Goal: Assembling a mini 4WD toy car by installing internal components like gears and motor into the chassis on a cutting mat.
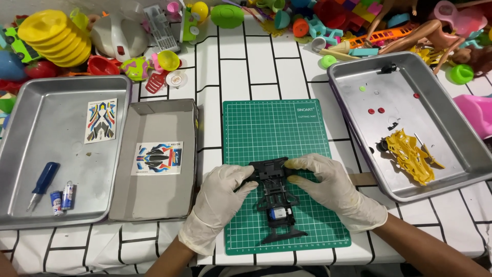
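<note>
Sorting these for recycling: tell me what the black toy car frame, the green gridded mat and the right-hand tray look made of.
Black toy car frame: looks like moulded plastic, matt, with thin ribs. Green gridded mat: probably flexible vinyl or rubber, flat and dull with printed lines. Right-hand grey tray: apparently metal, brushed silver with soft reflections.

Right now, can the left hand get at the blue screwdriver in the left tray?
Probably yes. The screwdriver lies uncovered in the open left tray, nothing stacked on it. But the left hand is on the black chassis, with the grey box between.
</note>
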